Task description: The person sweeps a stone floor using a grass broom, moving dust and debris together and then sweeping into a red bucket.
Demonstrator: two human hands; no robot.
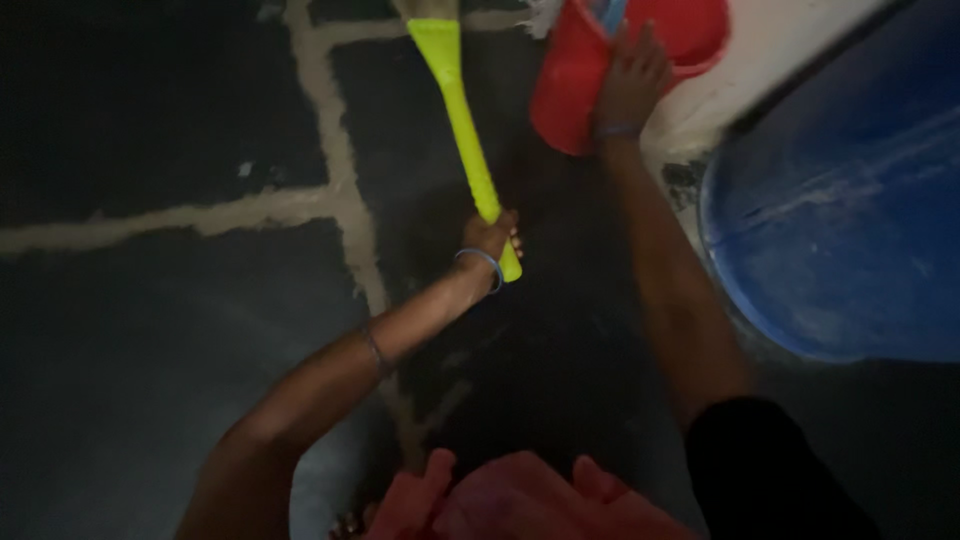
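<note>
At the frame's centre, the left hand (490, 238) is clenched around the lower end of a yellow-green broom handle (462, 130) running to the top edge, while the right hand (630, 85) lies spread-fingered against a tilted red bucket (565, 85) at upper right, beside a blue drum (850, 220) on dark stone floor (150, 130).

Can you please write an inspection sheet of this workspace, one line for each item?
Surface: dark stone floor with pale joints, dimly lit; looks wet near the middle.
Job's things: yellow handle slanting up the floor; red bucket, tilted.
Clutter: nothing seen.
Hands: left hand closed on the handle's lower end; right hand flat on the bucket's side.
Cables: nothing seen.
Surroundings: blue drum at the right; pale ledge behind the bucket; reddish cloth at the bottom edge.
</note>
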